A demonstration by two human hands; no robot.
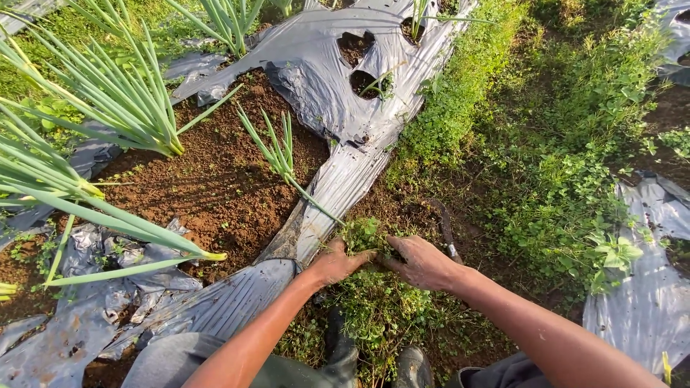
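My left hand (pixel 334 264) and my right hand (pixel 422 263) meet low in the middle of the head view, both closed around a clump of small green weeds (pixel 365 234) at the edge of a grey plastic mulch sheet (pixel 338 183). A thin curved tool with a metal end (pixel 445 230) lies on the soil just behind my right hand. Bare brown soil (pixel 215 179) shows where the sheet is peeled back.
Tall green onion plants (pixel 122 100) stand at the left, one small plant (pixel 277 151) in the bed's middle. Dense low weeds (pixel 560 158) fill the path to the right. More plastic sheeting (pixel 640 287) lies far right. My dark rubber boots (pixel 374 363) are below.
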